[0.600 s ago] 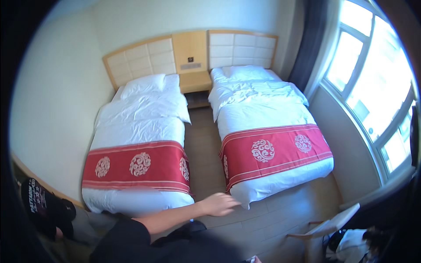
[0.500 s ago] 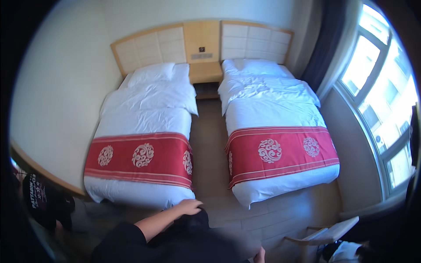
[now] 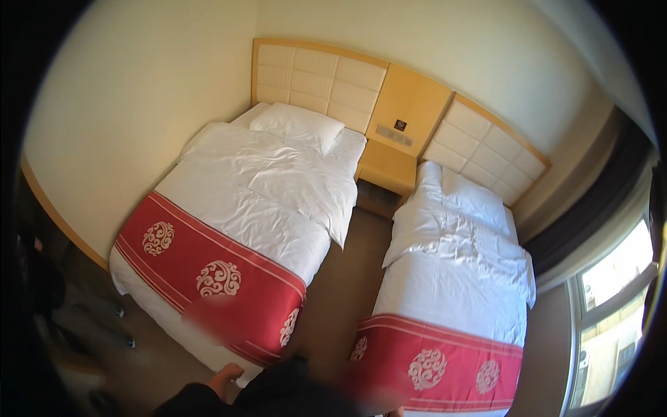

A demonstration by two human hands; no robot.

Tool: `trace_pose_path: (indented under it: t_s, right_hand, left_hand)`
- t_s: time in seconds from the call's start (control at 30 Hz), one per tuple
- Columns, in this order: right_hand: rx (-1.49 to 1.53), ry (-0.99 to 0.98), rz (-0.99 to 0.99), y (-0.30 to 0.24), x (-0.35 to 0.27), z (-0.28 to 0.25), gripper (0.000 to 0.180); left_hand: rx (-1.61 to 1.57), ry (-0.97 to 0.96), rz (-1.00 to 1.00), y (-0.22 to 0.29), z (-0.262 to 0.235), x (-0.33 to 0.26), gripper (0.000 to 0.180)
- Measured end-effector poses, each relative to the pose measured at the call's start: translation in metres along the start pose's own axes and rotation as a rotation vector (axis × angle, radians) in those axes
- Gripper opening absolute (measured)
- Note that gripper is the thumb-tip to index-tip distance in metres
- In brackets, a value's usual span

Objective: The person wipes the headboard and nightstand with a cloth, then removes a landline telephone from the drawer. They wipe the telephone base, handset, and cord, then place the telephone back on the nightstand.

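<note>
My left hand (image 3: 226, 376) is low in the picture, in front of the foot of the left bed (image 3: 167, 330); its dark sleeve comes in from the lower edge. Its fingers are small and partly hidden, so I cannot make out whether it grips anything. Only a sliver of my right hand (image 3: 397, 411) shows at the bottom edge, near the right bed (image 3: 451, 292). Both beds have white quilts, pillows and a red runner (image 3: 260, 299) with pale round scroll patterns. The quilts look rumpled toward the pillows.
Between the beds runs a narrow strip of floor (image 3: 340, 271), ending at a wooden nightstand (image 3: 389, 167). A dark curtain (image 3: 590, 208) and a window (image 3: 611, 278) are on the right. Dark, blurred shapes stand at the lower left.
My view has turned and tilted, bringing the left bed closer and pushing the right bed lower. My left hand has left the dark item at my front and sits further left in view.
</note>
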State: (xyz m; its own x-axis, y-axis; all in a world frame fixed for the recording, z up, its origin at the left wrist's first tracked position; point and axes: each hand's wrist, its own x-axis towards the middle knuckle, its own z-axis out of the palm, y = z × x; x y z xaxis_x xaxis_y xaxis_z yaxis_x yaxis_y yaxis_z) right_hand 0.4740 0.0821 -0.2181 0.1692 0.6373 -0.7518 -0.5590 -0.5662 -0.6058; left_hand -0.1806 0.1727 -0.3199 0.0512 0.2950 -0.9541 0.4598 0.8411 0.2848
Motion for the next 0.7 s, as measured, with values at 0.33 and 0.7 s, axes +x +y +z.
trace_pose_path:
  t_s: [0.33,0.7]
  right_hand:
    - [-0.202,0.181,0.106,-0.191,0.151,0.120,0.023]
    - [-0.410,0.144,0.281,-0.325,0.428,0.092,0.019]
  left_hand:
    - [0.065,0.137,0.982,0.561,-0.006,-0.066,0.039]
    - [0.731,0.176,0.332,0.499,-0.103,0.107,0.044]
